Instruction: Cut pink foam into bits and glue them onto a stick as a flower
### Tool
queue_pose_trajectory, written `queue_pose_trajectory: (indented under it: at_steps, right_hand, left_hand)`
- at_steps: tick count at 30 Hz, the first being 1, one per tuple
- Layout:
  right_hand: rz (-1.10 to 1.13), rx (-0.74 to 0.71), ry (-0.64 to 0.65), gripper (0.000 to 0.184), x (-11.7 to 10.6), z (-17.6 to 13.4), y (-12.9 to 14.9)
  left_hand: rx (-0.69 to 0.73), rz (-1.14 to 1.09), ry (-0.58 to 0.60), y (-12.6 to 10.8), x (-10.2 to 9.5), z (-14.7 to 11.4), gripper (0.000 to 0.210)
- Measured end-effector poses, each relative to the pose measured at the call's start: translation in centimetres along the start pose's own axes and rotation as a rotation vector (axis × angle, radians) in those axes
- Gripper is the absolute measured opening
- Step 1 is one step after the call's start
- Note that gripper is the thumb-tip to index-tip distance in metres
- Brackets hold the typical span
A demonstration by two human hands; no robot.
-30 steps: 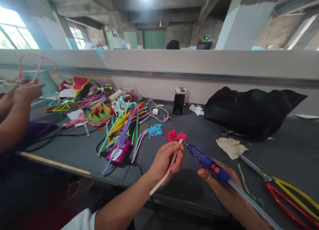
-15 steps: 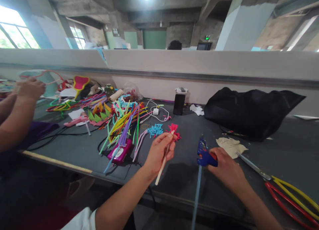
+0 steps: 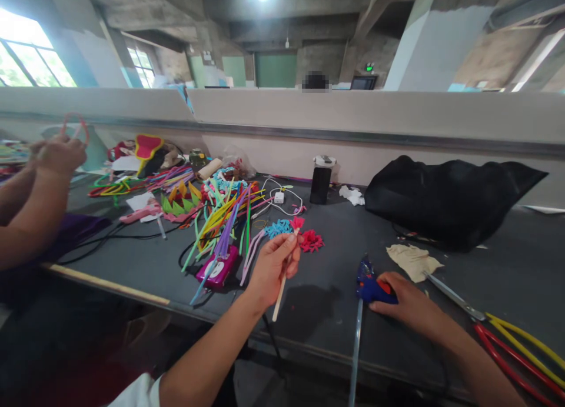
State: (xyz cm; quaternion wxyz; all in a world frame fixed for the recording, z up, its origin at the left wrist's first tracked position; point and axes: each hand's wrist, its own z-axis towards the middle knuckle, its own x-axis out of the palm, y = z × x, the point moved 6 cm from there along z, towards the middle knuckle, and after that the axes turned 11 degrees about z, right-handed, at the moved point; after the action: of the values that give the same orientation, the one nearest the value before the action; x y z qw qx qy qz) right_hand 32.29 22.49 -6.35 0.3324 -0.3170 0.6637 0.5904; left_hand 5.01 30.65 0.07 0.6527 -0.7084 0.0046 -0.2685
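Observation:
My left hand [image 3: 274, 269] pinches a thin pale wooden stick [image 3: 279, 298], which slants down toward me. Pink-red pieces [image 3: 297, 223] are at the stick's upper end, just above the fingertips. Behind that hand lie a pile of blue short pieces [image 3: 277, 227] and a pile of red ones [image 3: 312, 241]. My right hand [image 3: 404, 298] has its fingers around the handle of a blue hot glue gun [image 3: 368, 286], low over the table or resting on it. A long clear glue stick [image 3: 356, 354] sticks out of the gun toward me.
Large scissors [image 3: 463, 307] and a beige cloth [image 3: 415, 261] lie at right, before a black bag [image 3: 445, 201]. A black bottle [image 3: 321, 183] stands by the partition. Colourful pipe cleaners [image 3: 225, 224] and a purple box [image 3: 217, 269] lie left. Another person's hands [image 3: 59, 154] hold a red strip.
My right hand has brought the glue gun down and to the right. My left hand has shifted slightly left with the stick. The other person's hands have bent the red strip into a loop.

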Motion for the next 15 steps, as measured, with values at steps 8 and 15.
queue_pose_trajectory:
  at_steps: [8, 15]
  right_hand:
    - [-0.045, -0.036, -0.141, 0.035, -2.8, -0.1, 3.5]
    - [0.027, -0.231, 0.005, 0.015, 2.4, 7.7, 13.4]
  left_hand:
    - [-0.006, 0.047, 0.004, -0.2, 0.3, -0.1, 0.026]
    - [0.042, -0.009, -0.091, -0.1, -0.5, 0.2, 0.028]
